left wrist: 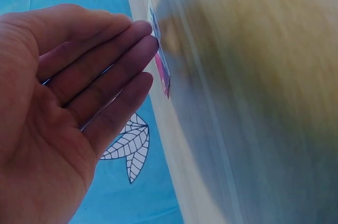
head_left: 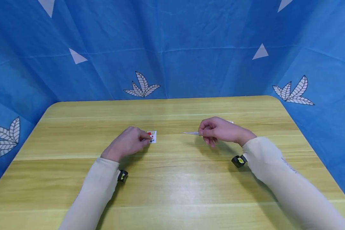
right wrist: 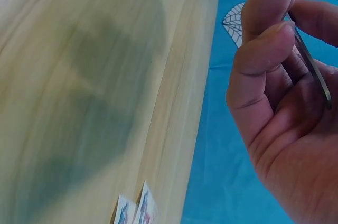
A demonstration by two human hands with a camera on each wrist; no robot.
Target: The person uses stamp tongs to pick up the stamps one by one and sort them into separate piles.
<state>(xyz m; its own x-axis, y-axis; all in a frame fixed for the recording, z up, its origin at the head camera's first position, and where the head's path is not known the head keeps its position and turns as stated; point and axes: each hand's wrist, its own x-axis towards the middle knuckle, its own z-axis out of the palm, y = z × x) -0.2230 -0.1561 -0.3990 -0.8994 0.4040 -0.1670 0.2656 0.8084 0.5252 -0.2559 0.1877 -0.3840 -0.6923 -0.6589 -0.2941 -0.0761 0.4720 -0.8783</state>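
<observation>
A small printed card with a white border (head_left: 153, 132), stamp-like, shows beside the fingertips of my left hand (head_left: 127, 140). The left wrist view shows this hand's nearly straight fingers touching the card (left wrist: 160, 68) just over the tabletop. Whether the card lies flat there I cannot tell. My right hand (head_left: 217, 129) holds slim pointed metal tweezers (head_left: 191, 133) above the table, tip toward the left. From the right wrist view, the tweezers (right wrist: 317, 73) run between thumb and fingers, their rounded end near the palm.
Two more printed cards, one (right wrist: 123, 211) beside another (right wrist: 146, 211), lie on the wooden table (head_left: 172, 179). In the head view only a white edge (head_left: 230, 121) shows behind the right hand. A blue curtain (head_left: 172, 38) with leaf prints hangs behind the table and along both sides.
</observation>
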